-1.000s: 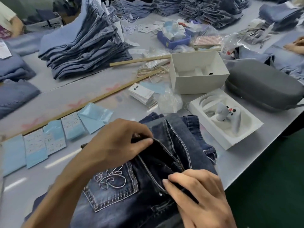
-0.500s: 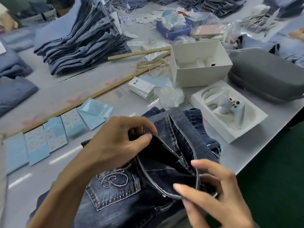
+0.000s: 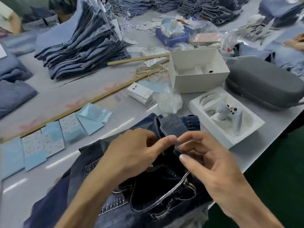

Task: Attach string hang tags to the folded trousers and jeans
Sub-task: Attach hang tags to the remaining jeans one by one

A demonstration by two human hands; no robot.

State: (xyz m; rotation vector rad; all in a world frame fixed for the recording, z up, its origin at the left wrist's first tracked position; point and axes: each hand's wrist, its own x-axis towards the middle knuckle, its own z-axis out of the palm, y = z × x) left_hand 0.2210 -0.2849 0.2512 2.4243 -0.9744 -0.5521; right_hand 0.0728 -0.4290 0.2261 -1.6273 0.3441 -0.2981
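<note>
Dark jeans [image 3: 148,186] lie at the lower centre of the tabletop [image 3: 115,102]. The left hand [image 3: 131,155] pinches their waistband; the right hand [image 3: 212,163] hovers beside it, fingers [image 3: 189,162] apart.

white box [image 3: 194,83] | grey case [image 3: 266,84] | controller [image 3: 230,116] | blue bin [image 3: 171,38]

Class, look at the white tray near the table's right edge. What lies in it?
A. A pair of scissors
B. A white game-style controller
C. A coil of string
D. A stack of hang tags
B: the white tray holds a white controller with small dark and red buttons; the stack of hang tags lies apart, to its left on the table.
</note>
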